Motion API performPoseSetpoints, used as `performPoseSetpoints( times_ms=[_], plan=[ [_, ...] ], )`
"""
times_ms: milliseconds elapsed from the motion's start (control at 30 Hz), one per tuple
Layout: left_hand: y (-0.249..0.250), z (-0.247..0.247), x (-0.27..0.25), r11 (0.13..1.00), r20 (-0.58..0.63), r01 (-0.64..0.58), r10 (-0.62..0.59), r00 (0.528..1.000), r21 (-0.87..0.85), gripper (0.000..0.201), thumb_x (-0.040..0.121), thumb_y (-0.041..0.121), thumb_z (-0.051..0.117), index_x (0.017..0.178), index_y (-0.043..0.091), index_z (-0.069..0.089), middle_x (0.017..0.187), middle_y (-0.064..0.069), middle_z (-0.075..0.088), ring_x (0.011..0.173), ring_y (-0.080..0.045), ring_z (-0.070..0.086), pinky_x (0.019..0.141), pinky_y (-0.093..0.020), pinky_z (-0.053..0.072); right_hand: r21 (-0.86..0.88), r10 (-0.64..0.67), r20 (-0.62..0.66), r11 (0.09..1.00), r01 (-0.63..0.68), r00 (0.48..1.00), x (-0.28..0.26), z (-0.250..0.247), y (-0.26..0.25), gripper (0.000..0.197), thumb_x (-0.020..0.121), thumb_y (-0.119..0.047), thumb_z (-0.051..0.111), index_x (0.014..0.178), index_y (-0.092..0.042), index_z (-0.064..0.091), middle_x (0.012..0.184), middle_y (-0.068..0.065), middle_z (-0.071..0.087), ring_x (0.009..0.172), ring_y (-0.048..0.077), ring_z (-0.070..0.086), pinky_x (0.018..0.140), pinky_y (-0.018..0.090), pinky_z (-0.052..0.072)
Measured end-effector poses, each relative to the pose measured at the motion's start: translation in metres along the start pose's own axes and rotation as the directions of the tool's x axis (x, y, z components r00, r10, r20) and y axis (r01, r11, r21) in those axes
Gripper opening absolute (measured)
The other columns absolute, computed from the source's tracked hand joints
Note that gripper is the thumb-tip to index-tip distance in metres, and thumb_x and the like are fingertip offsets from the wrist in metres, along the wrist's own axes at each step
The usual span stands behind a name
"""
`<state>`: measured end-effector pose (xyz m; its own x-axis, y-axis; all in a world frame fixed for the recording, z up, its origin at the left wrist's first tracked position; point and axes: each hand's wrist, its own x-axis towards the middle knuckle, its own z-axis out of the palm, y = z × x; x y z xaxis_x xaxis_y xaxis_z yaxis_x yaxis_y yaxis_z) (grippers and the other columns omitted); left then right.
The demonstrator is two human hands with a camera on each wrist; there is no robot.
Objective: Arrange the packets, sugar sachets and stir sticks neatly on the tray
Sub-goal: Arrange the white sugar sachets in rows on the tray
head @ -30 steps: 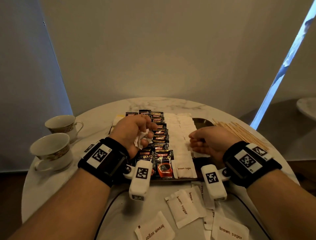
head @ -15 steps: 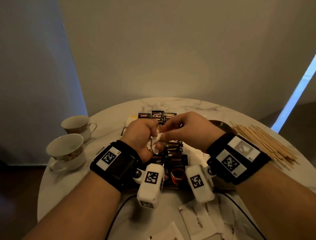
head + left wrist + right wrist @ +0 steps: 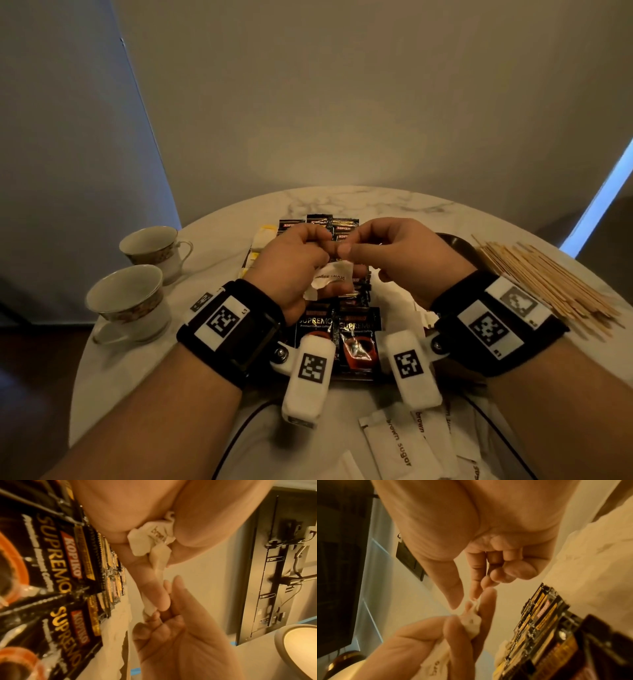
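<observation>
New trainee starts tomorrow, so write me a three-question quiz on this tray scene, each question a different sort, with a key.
1. True or false: the left hand and the right hand both hold the crumpled brown sugar sachet.
2. Multiple choice: where do the stir sticks lie? A) on the tray B) on the table to the right of the tray C) in a cup
3. Fill in: the large word on the black coffee packets nearest the camera is ____.

Key: 1 true; 2 B; 3 SUPREMO
</observation>
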<state>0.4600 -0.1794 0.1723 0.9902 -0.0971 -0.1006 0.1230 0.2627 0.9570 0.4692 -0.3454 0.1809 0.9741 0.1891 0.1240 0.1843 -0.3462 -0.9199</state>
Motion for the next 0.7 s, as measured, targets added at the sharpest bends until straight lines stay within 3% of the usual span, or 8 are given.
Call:
performPoseSetpoints(
  times_ms=[133,200,267,367,467,533,700],
  plan=[
    [0.003,0.000,-0.002,0.998,0.066,-0.033,0.038,0.997,-0.062,0.037,0.101,-0.014,0.039,0.123,0.013,0.051,0.121,-0.010,0.074,0.086,-0.027,0.077,0.053,-0.033,0.060,-0.104,-0.026,0.053,0.994,0.032,0.998,-0.005,-0.001,0.003,0.013,0.084,-0.029,0.082,0.087,-0.017,0.077,0.074,-0.024,0.071,0.063,-0.014,0.060,0.053,0.006,0.041],
    [0.004,0.000,-0.003,0.997,0.089,-0.049,0.054,0.995,-0.058,0.033,0.103,-0.011,0.040,0.122,0.013,0.053,0.121,-0.008,0.075,0.090,-0.028,0.076,0.053,-0.033,0.060,-0.145,-0.029,0.035,0.989,0.034,0.999,-0.006,-0.003,0.005,0.011,0.082,-0.034,0.082,0.084,-0.023,0.077,0.083,-0.019,0.073,0.066,-0.012,0.060,0.063,0.015,0.044],
    [0.003,0.001,-0.005,0.997,0.105,-0.052,0.057,0.993,-0.051,0.026,0.104,-0.006,0.044,0.117,0.012,0.058,0.117,-0.008,0.076,0.084,-0.025,0.076,0.052,-0.032,0.060,-0.142,-0.030,0.024,0.989,0.033,0.999,-0.006,-0.004,0.006,0.009,0.083,-0.032,0.081,0.082,-0.024,0.077,0.089,-0.022,0.074,0.069,-0.013,0.060,0.071,0.023,0.043],
    [-0.001,0.000,-0.004,0.998,0.101,-0.058,0.057,0.993,0.005,0.008,0.100,0.005,0.061,0.106,0.009,0.065,0.104,-0.008,0.077,0.078,-0.024,0.076,0.051,-0.029,0.059,-0.046,-0.001,0.019,0.999,0.002,1.000,-0.006,-0.005,0.008,0.008,0.089,-0.025,0.077,0.085,-0.018,0.075,0.082,-0.021,0.073,0.070,-0.007,0.063,0.070,0.025,0.049],
    [-0.003,-0.004,-0.001,0.985,0.046,-0.094,0.089,0.995,0.142,0.018,0.085,0.018,0.079,0.099,0.010,0.071,0.090,-0.008,0.074,0.070,-0.019,0.071,0.047,-0.023,0.052,0.126,0.034,0.013,0.991,-0.035,0.999,-0.006,-0.006,0.008,0.010,0.096,-0.019,0.069,0.095,-0.009,0.070,0.083,0.000,0.073,0.076,0.014,0.067,0.071,0.030,0.058],
    [-0.003,-0.007,0.001,0.971,0.011,-0.106,0.106,0.994,0.213,0.018,0.083,0.017,0.081,0.098,0.011,0.073,0.086,-0.007,0.073,0.060,-0.012,0.066,0.042,-0.019,0.043,0.271,0.050,-0.007,0.961,-0.046,0.999,-0.006,-0.004,0.007,0.010,0.098,-0.012,0.065,0.101,-0.003,0.068,0.087,0.011,0.071,0.076,0.019,0.068,0.067,0.030,0.060],
    [-0.003,-0.008,0.000,0.957,0.071,-0.130,0.116,0.991,0.260,0.026,0.081,0.004,0.081,0.104,0.013,0.074,0.078,-0.008,0.070,0.058,-0.013,0.064,0.038,-0.017,0.035,0.477,0.073,-0.074,0.878,-0.029,0.995,-0.007,0.004,0.006,0.013,0.099,-0.011,0.062,0.106,-0.002,0.068,0.086,0.010,0.073,0.073,0.018,0.069,0.064,0.030,0.059]
  ],
)
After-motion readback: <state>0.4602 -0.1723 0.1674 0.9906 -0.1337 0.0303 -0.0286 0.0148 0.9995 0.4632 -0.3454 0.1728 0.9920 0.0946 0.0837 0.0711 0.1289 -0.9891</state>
